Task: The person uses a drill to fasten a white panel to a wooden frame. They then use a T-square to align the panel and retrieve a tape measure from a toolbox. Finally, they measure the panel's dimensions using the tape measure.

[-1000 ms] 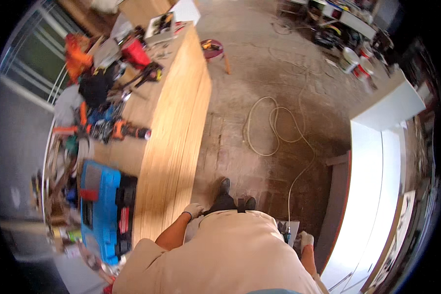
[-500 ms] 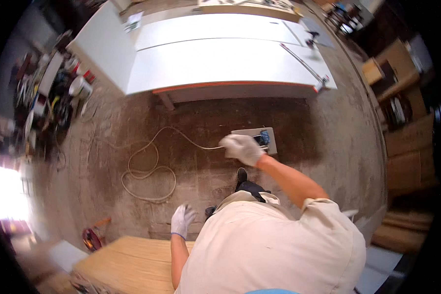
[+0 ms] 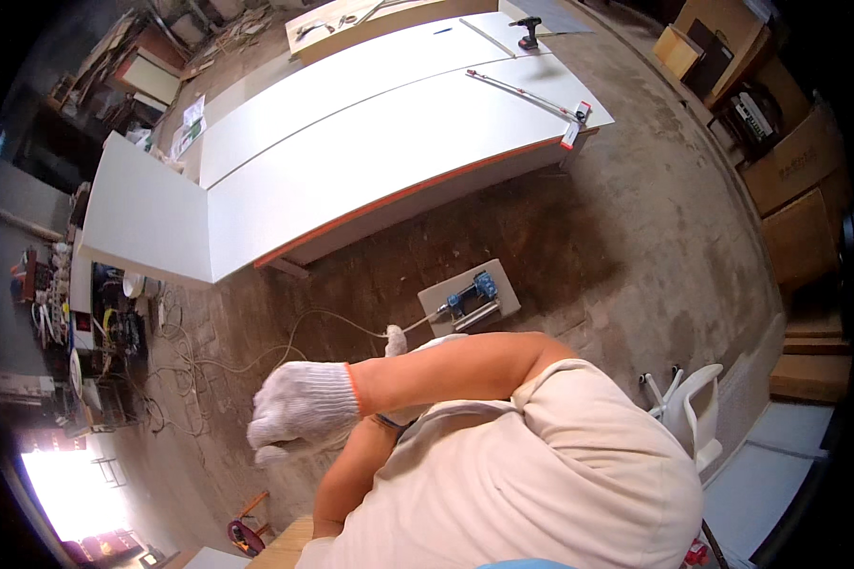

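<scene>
Right hand (image 3: 301, 410): fingers curled, cannot tell if clamped. Left hand (image 3: 396, 339) mostly behind right forearm (image 3: 446, 372); fingers' state unclear. Blue air tool (image 3: 485, 285) beyond left fingers, rightward, on pale support (image 3: 506, 284), presumably keeping it off floor (image 3: 626, 275); hose (image 3: 351, 325) slack, likely for reach.

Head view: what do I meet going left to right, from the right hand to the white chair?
Right hand → left hand → blue tool → drill → white chair.
</scene>
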Demonstrator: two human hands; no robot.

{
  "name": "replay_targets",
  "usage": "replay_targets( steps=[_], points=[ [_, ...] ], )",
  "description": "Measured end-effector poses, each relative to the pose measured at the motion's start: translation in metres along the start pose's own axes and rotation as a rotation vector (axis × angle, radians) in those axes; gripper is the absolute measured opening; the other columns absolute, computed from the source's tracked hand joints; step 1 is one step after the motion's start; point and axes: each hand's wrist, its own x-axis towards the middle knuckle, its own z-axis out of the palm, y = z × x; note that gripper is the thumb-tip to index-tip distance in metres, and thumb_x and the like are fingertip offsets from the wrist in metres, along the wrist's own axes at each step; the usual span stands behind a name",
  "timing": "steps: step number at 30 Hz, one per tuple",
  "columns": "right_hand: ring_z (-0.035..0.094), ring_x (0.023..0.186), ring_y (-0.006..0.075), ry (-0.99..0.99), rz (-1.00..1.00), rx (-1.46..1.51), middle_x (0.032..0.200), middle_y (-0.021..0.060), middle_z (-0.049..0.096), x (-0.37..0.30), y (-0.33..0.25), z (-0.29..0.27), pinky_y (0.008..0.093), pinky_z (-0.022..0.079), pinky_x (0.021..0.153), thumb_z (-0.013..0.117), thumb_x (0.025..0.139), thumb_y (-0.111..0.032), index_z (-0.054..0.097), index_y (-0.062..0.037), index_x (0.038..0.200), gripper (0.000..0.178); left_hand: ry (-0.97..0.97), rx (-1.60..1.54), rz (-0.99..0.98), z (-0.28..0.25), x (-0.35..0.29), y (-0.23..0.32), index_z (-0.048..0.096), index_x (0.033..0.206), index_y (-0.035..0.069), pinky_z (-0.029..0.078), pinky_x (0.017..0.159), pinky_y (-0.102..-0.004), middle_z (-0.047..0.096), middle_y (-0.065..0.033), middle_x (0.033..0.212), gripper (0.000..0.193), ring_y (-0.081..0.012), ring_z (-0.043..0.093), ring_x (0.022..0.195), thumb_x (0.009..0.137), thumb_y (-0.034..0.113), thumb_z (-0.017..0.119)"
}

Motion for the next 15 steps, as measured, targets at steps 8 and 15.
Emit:
replay_targets(
  steps=[8,15],
  points=[
    [0.069,0.068,0.0306,0.157,0.255,-0.174,0.068,0.0088,0.065,-0.041,0.036,-0.065,0.0446,0.055,0.063,0.070,0.095,-0.031,0.072,-0.0133,0.081,0.023,-0.138,0.161,-0.040,0.043,0.049,0.063,0.069,0.133,0.015,0.050,0.101,-0.0391,0.072,-0.0055,0.122,0.053,-0.0206,0.067,0.106,0.097,0.053,0.074],
    [0.069,0.070,0.0258,0.027,0.305,-0.352,0.073,0.0055,0.070,-0.016,0.054,-0.057,0.0400,0.056,0.063,0.075,0.092,-0.034,0.074,-0.0136,0.088,0.021,-0.186,0.395,-0.142,0.141,0.073,0.063,0.075,0.127,0.017,0.050,0.098,-0.0363,0.076,-0.0025,0.113,0.052,-0.0159,0.068,0.099,0.093,0.058,0.078]
  ],
)
